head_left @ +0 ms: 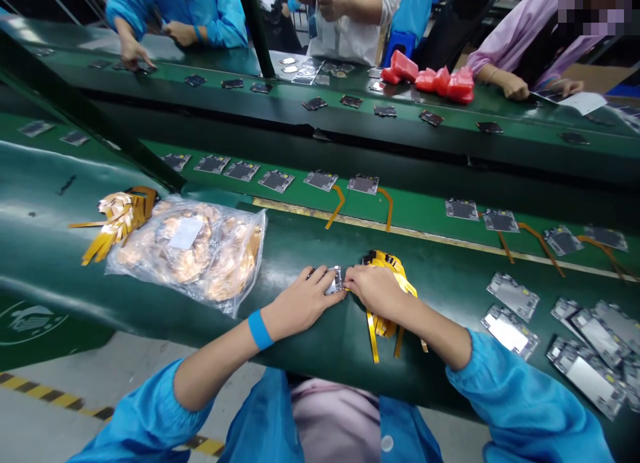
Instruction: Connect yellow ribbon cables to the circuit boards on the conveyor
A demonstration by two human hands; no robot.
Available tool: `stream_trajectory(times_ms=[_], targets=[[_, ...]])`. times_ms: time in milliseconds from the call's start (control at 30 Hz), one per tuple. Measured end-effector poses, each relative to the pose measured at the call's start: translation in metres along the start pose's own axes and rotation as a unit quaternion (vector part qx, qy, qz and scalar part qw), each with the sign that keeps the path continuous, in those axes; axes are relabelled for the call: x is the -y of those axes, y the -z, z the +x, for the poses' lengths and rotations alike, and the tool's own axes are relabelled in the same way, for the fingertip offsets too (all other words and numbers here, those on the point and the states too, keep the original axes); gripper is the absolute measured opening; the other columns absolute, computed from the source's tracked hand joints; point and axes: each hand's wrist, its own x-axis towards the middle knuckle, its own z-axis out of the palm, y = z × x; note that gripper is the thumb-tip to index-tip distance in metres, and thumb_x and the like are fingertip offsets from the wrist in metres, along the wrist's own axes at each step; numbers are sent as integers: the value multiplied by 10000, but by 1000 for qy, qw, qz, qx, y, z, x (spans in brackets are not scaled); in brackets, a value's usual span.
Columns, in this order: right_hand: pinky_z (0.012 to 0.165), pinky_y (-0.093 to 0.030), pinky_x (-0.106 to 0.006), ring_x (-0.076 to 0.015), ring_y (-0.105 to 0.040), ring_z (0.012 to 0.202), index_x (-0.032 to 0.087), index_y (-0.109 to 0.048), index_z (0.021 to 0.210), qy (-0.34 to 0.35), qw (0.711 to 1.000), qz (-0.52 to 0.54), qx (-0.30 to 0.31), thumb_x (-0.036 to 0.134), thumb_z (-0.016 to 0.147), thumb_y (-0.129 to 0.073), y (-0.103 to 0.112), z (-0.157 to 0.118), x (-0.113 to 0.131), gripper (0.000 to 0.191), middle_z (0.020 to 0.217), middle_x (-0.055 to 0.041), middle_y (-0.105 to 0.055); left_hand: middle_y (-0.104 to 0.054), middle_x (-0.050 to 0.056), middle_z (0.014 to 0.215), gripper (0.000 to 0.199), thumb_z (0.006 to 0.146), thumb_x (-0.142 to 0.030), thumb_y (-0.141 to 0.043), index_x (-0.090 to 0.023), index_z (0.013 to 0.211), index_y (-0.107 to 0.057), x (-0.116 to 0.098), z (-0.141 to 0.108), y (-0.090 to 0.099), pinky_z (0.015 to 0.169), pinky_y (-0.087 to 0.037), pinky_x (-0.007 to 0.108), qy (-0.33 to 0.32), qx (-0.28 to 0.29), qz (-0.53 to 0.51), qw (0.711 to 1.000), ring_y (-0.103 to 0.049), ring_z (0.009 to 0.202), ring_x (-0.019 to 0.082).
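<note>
My left hand (303, 299), a blue band at its wrist, holds a small circuit board (335, 281) down on the green work surface, its fingers covering most of the board. At the board's right edge, the fingertips of my right hand (377, 289) are pinched together. What lies between them is too small and covered to make out. Partly under my right hand is a bundle of yellow-orange flex cables (385, 326), with loose strips pointing toward me.
Left lie a clear bag of coppery flex cables (233, 249) and a loose cable bundle (117, 219). Several boards (513, 296) are spread and stacked at right. Beyond, a green belt (415, 213) carries boards, some with cables. A slanted post (100, 109) stands left; co-workers sit opposite.
</note>
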Motion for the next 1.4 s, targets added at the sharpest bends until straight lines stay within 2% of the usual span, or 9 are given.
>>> stream_trajectory(times_ms=[167,300,467,700,867,1033,1167,1267,1400], targets=[[675,-373,-286,-210,-695,855,187,-697,1003,12,1000,-1,-22,291,1043,-497,-4,-7,0,230,981,-91,-750,-540,146,1425,428,1015,-187,-445,-287,1424,-523,2,-2,-1,999,-380,444,-3,-7,14,1000,-512,1260,310],[792,-425,-275,-195,-689,934,222,-699,1020,7,984,117,-133,339,1060,-462,-10,-28,-18,267,1040,-60,-757,-536,177,1429,352,983,-212,-506,-185,1328,-571,7,-5,5,996,-401,443,18,-1,23,1000,-485,1303,339],[773,-459,-289,-206,-671,848,209,-701,976,-115,919,242,-290,420,1034,-447,-19,-60,-76,334,945,-65,-744,-574,175,1350,289,937,-222,-577,-177,1220,-614,22,-4,14,958,-436,448,24,33,12,999,-546,1186,326],[616,-443,-291,-192,-571,643,198,-645,829,-213,829,323,-404,691,950,-432,-42,-83,-135,551,692,-34,-633,-600,133,1288,456,847,-206,-629,-197,1299,-562,47,12,42,954,-465,406,-20,1,-73,997,-568,1143,284],[600,-439,-278,-177,-554,624,202,-626,792,-204,802,352,-437,705,934,-460,-49,-83,-136,549,678,-26,-618,-606,142,1302,487,840,-224,-624,-202,1318,-535,58,66,78,995,-476,436,-51,-74,-115,989,-566,1175,294],[591,-431,-275,-177,-556,623,198,-641,806,-191,802,365,-433,674,947,-461,-51,-82,-138,528,669,-24,-616,-633,111,1290,571,812,-252,-647,-202,1366,-523,63,169,104,1034,-468,435,-79,-103,-134,983,-586,1169,278],[609,-433,-279,-177,-564,623,194,-654,808,-178,806,356,-439,621,960,-470,-52,-81,-138,489,662,-21,-617,-494,141,1518,708,843,-289,-640,-188,1508,-418,70,235,108,1136,-391,505,-46,-134,-97,985,-446,1397,330],[637,-447,-284,-181,-595,656,188,-676,840,-164,808,363,-434,572,971,-482,-52,-80,-136,450,718,-36,-661,-516,149,1512,586,901,-283,-559,-163,1470,-492,87,243,97,1133,-409,506,26,-99,-63,993,-458,1407,327],[649,-456,-276,-173,-608,677,180,-692,894,-150,806,390,-420,541,949,-549,-56,-78,-136,392,767,-41,-682,-578,132,1470,507,909,-260,-504,-172,1401,-585,126,209,72,1112,-446,485,106,-17,-13,994,-503,1385,318]])
